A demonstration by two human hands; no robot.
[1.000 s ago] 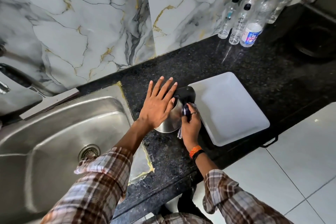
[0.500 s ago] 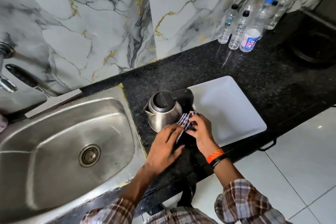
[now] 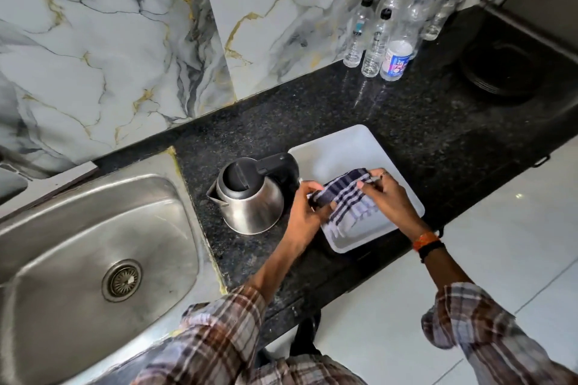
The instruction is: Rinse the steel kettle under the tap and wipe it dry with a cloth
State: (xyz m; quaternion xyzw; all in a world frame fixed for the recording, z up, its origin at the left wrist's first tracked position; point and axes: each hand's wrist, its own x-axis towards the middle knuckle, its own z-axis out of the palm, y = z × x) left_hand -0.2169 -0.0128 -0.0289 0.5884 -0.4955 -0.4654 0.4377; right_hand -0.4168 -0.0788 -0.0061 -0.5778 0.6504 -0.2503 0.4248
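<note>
The steel kettle (image 3: 250, 201) with a black lid and handle stands upright on the dark granite counter (image 3: 344, 109), between the sink and a white tray. Neither hand touches it. A checked blue-and-white cloth (image 3: 347, 197) is stretched over the white tray (image 3: 350, 147), to the right of the kettle. My left hand (image 3: 305, 209) grips the cloth's left end, close to the kettle's handle side. My right hand (image 3: 386, 194) pinches the cloth's right end.
A steel sink (image 3: 93, 228) with a round drain (image 3: 121, 280) fills the left. Several plastic bottles (image 3: 394, 31) stand against the marble wall at the back right. A black round dish (image 3: 500, 69) sits at the far right. The counter's front edge runs beneath my forearms.
Both hands have left the kettle and carried the cloth right, over the white tray, spreading it between them. The kettle now stands alone on the counter.
</note>
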